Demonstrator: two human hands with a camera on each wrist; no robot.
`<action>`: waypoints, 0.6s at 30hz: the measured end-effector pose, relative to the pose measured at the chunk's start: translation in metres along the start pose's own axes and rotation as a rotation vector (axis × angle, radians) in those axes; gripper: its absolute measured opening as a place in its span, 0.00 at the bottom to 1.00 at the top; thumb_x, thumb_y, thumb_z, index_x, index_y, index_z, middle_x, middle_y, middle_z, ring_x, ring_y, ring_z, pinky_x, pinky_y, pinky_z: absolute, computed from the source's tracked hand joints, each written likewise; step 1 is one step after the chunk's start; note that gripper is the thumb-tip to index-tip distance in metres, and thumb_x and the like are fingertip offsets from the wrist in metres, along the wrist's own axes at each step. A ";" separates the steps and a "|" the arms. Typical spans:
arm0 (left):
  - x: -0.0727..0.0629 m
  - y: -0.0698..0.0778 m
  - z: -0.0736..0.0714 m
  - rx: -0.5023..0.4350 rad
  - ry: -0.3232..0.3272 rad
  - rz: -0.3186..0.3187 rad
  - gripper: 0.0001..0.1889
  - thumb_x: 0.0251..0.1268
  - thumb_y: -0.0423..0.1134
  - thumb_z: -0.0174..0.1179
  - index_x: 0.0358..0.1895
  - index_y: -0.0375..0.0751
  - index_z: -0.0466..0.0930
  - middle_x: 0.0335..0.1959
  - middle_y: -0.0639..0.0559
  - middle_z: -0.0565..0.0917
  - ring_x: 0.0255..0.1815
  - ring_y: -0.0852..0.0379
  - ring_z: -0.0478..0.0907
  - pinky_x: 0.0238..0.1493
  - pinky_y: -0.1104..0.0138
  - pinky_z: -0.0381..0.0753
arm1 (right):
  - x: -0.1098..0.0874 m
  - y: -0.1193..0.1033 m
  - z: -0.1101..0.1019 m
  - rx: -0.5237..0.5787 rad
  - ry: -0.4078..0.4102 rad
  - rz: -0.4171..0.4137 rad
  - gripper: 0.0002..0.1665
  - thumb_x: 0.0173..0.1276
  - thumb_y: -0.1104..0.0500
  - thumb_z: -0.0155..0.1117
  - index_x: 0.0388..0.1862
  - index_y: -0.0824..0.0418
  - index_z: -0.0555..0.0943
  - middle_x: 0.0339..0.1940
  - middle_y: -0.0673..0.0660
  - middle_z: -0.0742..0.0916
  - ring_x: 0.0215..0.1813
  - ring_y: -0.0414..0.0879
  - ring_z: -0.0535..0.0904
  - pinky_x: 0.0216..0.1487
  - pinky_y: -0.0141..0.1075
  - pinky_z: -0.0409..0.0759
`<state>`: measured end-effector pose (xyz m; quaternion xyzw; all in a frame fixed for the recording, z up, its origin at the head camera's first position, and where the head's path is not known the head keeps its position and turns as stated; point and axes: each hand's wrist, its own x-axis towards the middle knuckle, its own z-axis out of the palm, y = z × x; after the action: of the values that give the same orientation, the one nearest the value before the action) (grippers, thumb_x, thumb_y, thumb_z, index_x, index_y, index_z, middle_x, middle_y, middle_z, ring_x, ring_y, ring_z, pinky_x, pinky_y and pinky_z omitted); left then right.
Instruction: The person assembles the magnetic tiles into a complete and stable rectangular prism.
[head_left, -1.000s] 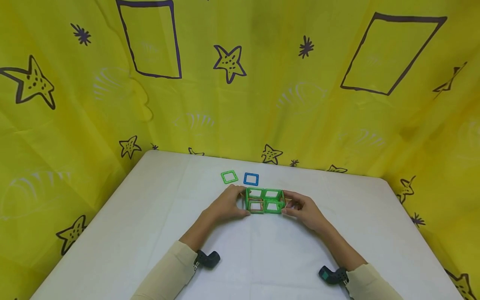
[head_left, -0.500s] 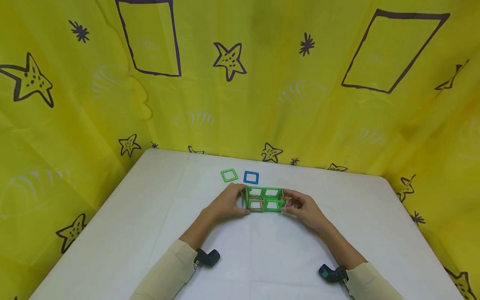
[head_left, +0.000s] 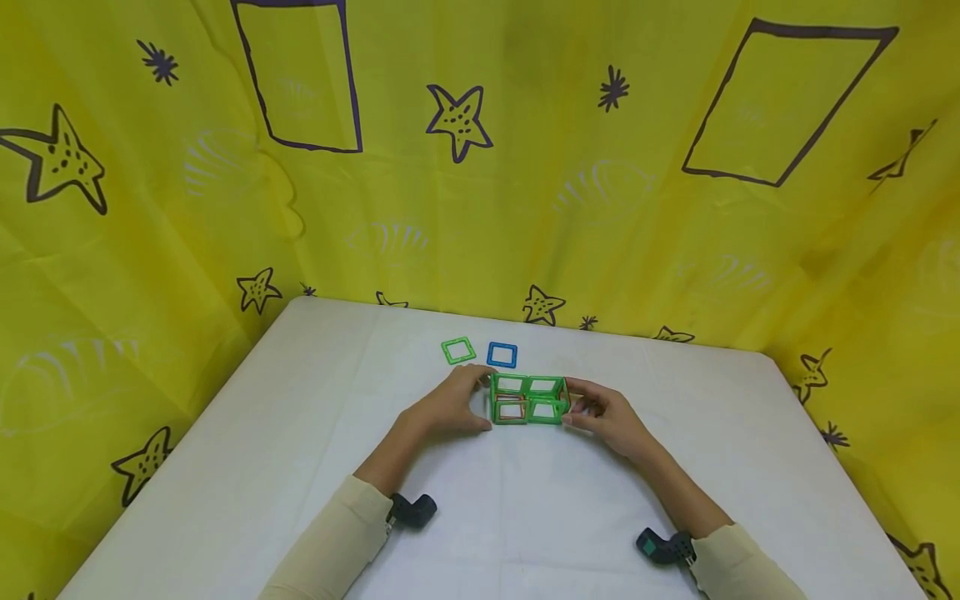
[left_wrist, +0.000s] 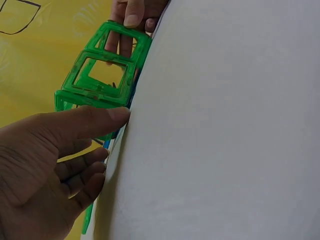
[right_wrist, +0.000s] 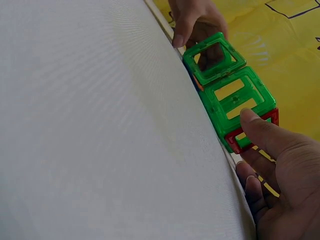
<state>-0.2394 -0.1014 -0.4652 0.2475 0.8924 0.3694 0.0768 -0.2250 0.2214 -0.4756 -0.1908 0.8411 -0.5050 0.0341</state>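
A low box of see-through magnetic tiles (head_left: 546,410) stands on the white table, its long sides green. A red tile (right_wrist: 234,142) closes its right end. My right hand (head_left: 617,423) grips that end, the thumb (right_wrist: 260,131) on the front green tile and the fingers behind. At the left end, my left hand (head_left: 448,407) is spread in a wide curve, its thumb (left_wrist: 102,120) just off the box's corner. The left fingers (left_wrist: 85,172) are loosely bent and hold nothing. In the head view, part of the left fingertips is hidden behind the box's back corner.
Behind the box lie two loose square magnetic tiles, a light green tile (head_left: 446,353) and a blue tile (head_left: 491,355). The white table (head_left: 315,417) ends at a yellow patterned curtain (head_left: 480,217) at the back and sides.
My left hand has drawn slightly to the left, and its thumb has come away from the box. The right hand and the box stay in place.
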 end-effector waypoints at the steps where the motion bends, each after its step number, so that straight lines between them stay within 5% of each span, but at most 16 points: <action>1: 0.000 0.000 -0.002 -0.003 -0.010 -0.015 0.43 0.56 0.33 0.78 0.76 0.37 0.67 0.63 0.46 0.77 0.66 0.49 0.73 0.69 0.56 0.73 | 0.000 0.000 0.000 0.003 0.000 0.000 0.36 0.66 0.67 0.77 0.71 0.70 0.77 0.46 0.61 0.85 0.40 0.48 0.76 0.37 0.31 0.74; 6: 0.000 -0.002 -0.013 -0.044 0.044 -0.043 0.35 0.60 0.26 0.69 0.73 0.36 0.71 0.60 0.45 0.80 0.63 0.45 0.76 0.66 0.52 0.76 | 0.001 -0.001 0.000 -0.013 0.010 0.000 0.36 0.66 0.69 0.76 0.72 0.71 0.76 0.47 0.62 0.86 0.39 0.48 0.76 0.37 0.31 0.74; 12: 0.002 -0.009 -0.020 0.008 0.265 -0.026 0.25 0.64 0.32 0.73 0.64 0.36 0.79 0.55 0.45 0.82 0.57 0.46 0.76 0.62 0.54 0.77 | 0.002 -0.003 0.001 -0.028 0.014 -0.017 0.34 0.67 0.71 0.73 0.71 0.74 0.75 0.49 0.66 0.85 0.38 0.48 0.76 0.36 0.32 0.74; 18: 0.001 -0.014 -0.021 -0.006 0.430 -0.074 0.26 0.63 0.35 0.75 0.64 0.35 0.79 0.56 0.41 0.81 0.58 0.43 0.72 0.60 0.51 0.77 | -0.001 -0.001 0.000 -0.006 0.008 -0.005 0.36 0.67 0.67 0.75 0.73 0.71 0.75 0.47 0.61 0.86 0.38 0.47 0.76 0.36 0.32 0.74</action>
<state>-0.2526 -0.1222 -0.4594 0.1299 0.8956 0.4132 -0.1012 -0.2237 0.2219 -0.4750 -0.1911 0.8422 -0.5033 0.0288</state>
